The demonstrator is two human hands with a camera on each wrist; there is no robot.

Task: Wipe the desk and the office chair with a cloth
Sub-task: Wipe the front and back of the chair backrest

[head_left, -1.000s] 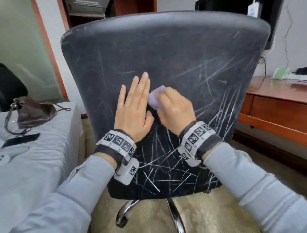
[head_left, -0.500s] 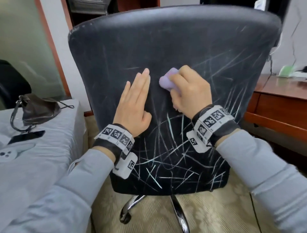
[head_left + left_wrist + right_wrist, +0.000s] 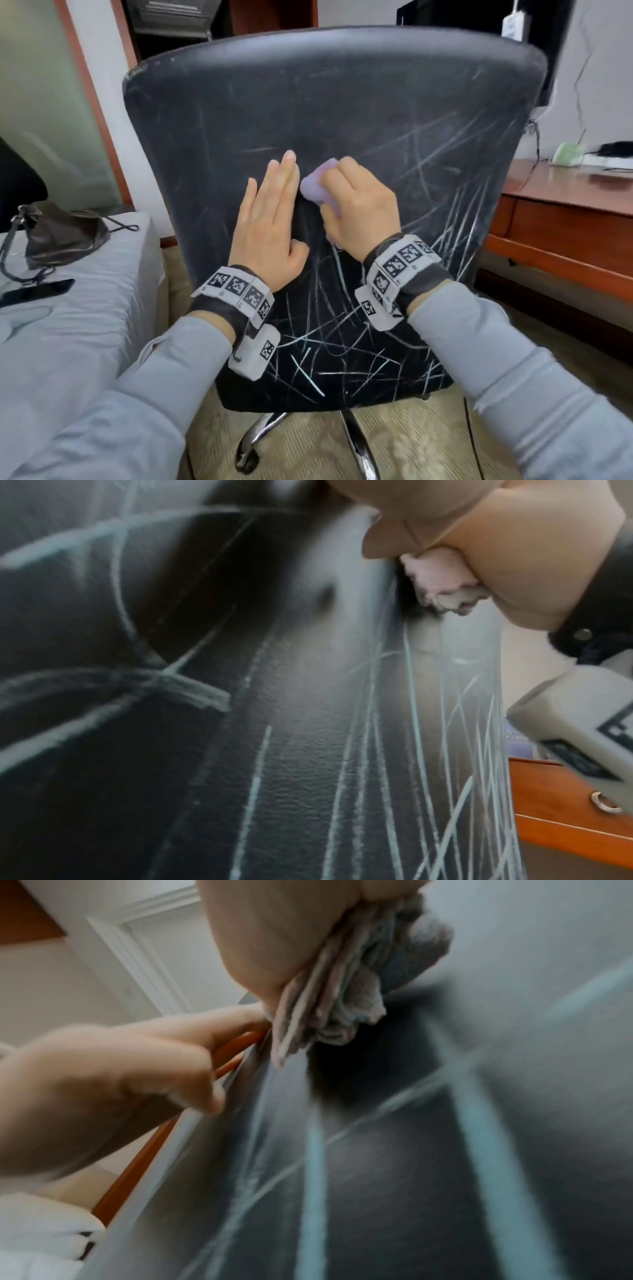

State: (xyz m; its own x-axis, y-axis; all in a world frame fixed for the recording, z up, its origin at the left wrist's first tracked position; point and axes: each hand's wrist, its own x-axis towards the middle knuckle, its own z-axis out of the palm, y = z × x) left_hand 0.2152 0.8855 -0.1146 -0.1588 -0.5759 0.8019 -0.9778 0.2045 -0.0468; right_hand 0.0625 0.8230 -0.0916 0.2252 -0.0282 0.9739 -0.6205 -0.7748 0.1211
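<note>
My right hand [image 3: 359, 202] squeezes a soft, bunched-up purple cloth [image 3: 317, 186] on the middle of the scratched black leather chair back [image 3: 342, 102], with my flat, open left hand [image 3: 270, 222] pressing just beside it.

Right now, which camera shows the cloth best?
The right wrist view: the cloth fills it, folds showing, bunched in the right hand. The head view shows only a purple corner; the left wrist view shows a small scrap.
</note>
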